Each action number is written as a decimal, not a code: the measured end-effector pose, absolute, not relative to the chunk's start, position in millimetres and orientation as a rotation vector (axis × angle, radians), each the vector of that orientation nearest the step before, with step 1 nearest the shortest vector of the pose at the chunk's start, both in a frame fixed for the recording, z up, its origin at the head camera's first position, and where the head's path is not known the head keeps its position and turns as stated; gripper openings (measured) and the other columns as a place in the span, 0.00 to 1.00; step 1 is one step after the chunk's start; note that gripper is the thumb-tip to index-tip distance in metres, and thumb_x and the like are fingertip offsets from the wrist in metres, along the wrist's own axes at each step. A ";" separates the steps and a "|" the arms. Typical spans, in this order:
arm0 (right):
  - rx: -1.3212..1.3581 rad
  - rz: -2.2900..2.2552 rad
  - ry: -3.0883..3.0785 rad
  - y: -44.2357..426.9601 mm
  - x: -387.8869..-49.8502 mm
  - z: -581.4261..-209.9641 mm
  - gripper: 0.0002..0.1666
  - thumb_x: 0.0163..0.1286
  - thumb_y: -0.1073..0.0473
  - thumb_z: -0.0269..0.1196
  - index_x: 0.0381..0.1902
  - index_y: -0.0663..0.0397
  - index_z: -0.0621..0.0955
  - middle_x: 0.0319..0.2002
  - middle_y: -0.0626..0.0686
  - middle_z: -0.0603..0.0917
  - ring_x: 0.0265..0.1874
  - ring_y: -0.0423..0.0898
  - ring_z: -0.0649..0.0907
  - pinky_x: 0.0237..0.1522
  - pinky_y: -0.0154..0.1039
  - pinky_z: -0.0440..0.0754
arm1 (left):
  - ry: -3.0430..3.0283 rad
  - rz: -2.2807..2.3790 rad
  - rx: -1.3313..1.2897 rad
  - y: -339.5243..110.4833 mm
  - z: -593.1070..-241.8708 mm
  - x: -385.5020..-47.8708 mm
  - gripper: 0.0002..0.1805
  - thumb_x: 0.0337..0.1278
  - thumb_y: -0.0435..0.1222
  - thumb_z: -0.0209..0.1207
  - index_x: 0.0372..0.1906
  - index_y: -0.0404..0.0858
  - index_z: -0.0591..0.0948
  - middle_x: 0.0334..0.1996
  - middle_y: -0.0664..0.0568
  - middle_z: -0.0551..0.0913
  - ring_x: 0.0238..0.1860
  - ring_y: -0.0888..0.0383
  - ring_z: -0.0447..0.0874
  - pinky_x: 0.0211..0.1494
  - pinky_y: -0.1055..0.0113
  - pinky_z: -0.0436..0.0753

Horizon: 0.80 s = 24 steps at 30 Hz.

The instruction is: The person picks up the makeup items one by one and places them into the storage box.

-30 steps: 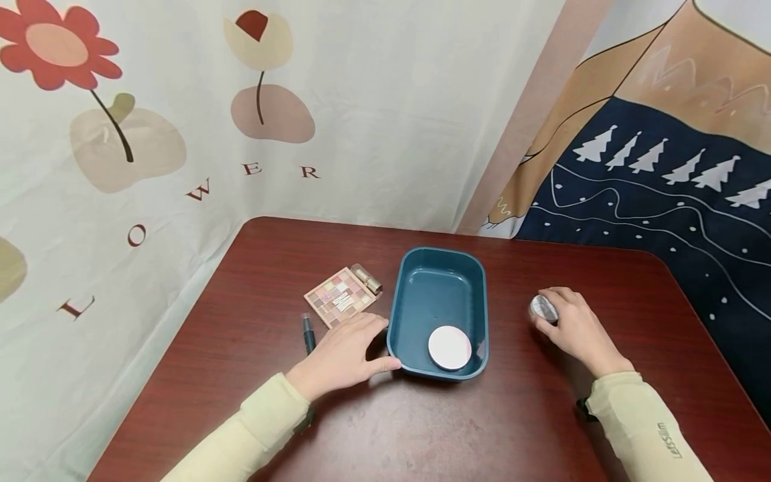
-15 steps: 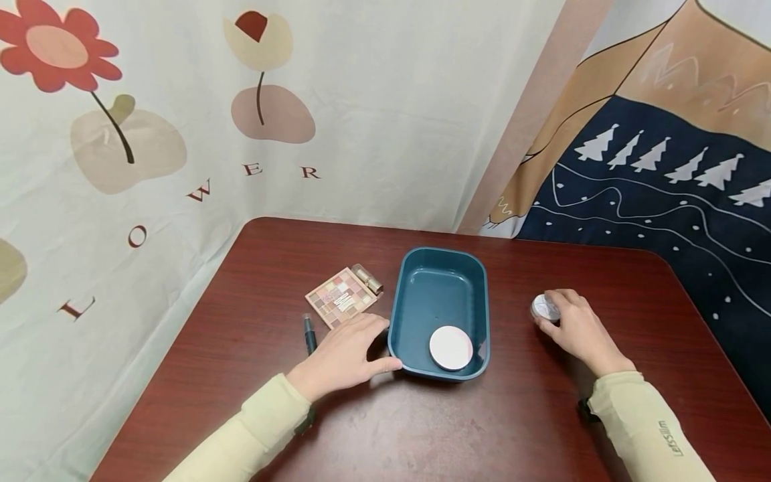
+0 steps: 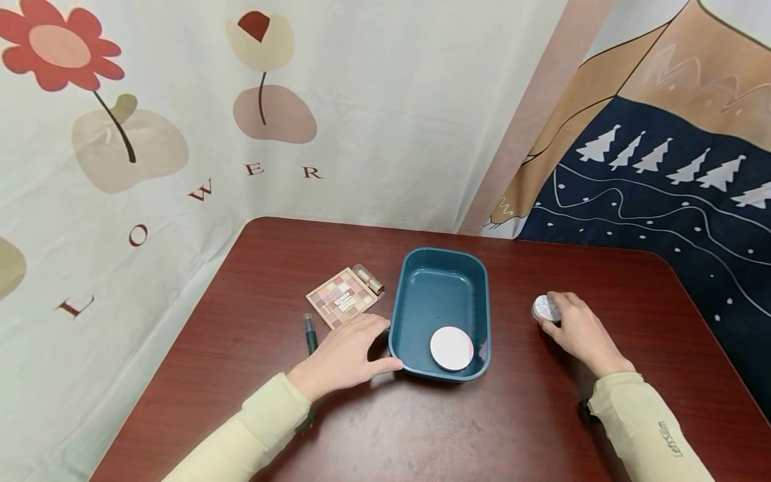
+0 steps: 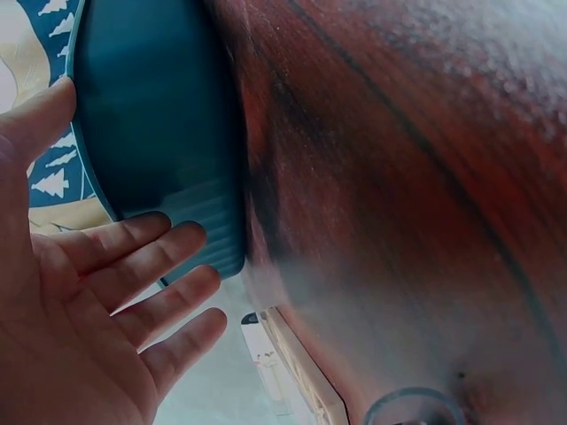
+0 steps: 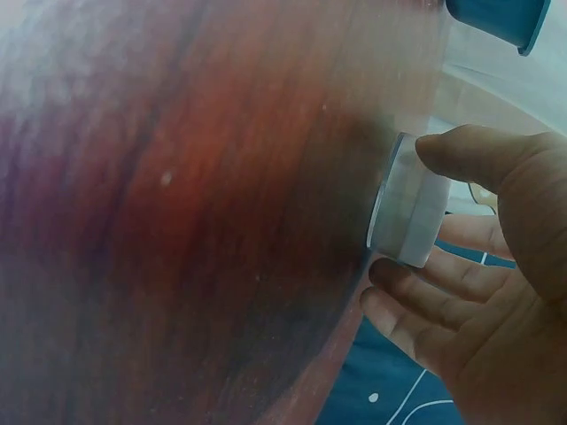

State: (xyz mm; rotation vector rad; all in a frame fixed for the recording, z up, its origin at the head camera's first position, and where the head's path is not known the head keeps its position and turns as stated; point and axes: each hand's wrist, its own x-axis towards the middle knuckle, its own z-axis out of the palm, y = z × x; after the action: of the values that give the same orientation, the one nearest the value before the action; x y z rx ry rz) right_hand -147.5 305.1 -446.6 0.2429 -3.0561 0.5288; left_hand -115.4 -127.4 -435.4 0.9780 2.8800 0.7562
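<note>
A blue-green plastic bin (image 3: pixel 442 294) stands mid-table with a round white disc-shaped case (image 3: pixel 452 349) lying in its near end. My left hand (image 3: pixel 343 351) is at the bin's near left side, thumb on the rim; in the left wrist view its fingers (image 4: pixel 146 257) are fairly straight against or close to the outer wall. To the right, my right hand (image 3: pixel 581 328) pinches a small round jar (image 3: pixel 545 308) with a pale silvery top. In the right wrist view the jar (image 5: pixel 410 204) stands on or very near the table, thumb on one side and fingers on the other.
Left of the bin lie an eyeshadow palette (image 3: pixel 342 298), a gold lipstick tube (image 3: pixel 368 278) in a clear cap, and a dark pen-like stick (image 3: pixel 310 333) partly beside my left hand. Printed curtains (image 3: pixel 385 120) hang behind the table's far edge.
The jar was slightly tilted a second ago and now sits flatter, its top facing up more. My right hand shifted only slightly with it. My left hand and the bin look the same.
</note>
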 end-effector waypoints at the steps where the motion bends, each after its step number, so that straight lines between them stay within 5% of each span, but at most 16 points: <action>1: 0.244 0.528 -3.055 305.0 -147.6 -446.8 0.36 0.67 0.62 0.68 0.67 0.77 0.70 0.60 0.77 0.72 0.55 0.72 0.75 0.58 0.71 0.75 | 2.880 0.756 0.977 -127.3 -435.2 -115.3 0.33 0.59 0.59 0.68 0.61 0.41 0.81 0.56 0.53 0.84 0.60 0.54 0.81 0.66 0.53 0.78; 24: 0.320 0.510 -2.988 301.4 -143.0 -435.8 0.33 0.64 0.60 0.70 0.63 0.72 0.75 0.55 0.73 0.77 0.48 0.67 0.80 0.51 0.67 0.80 | 2.874 0.751 0.994 -126.0 -431.1 -114.6 0.32 0.59 0.57 0.68 0.59 0.39 0.81 0.53 0.52 0.84 0.59 0.53 0.81 0.64 0.55 0.79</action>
State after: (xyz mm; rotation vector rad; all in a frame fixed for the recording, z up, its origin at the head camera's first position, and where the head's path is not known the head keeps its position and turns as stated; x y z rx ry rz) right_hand -143.0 301.4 -435.8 0.3202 -2.9885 0.5100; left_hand -114.6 -126.0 -431.1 0.9943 2.8737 0.7507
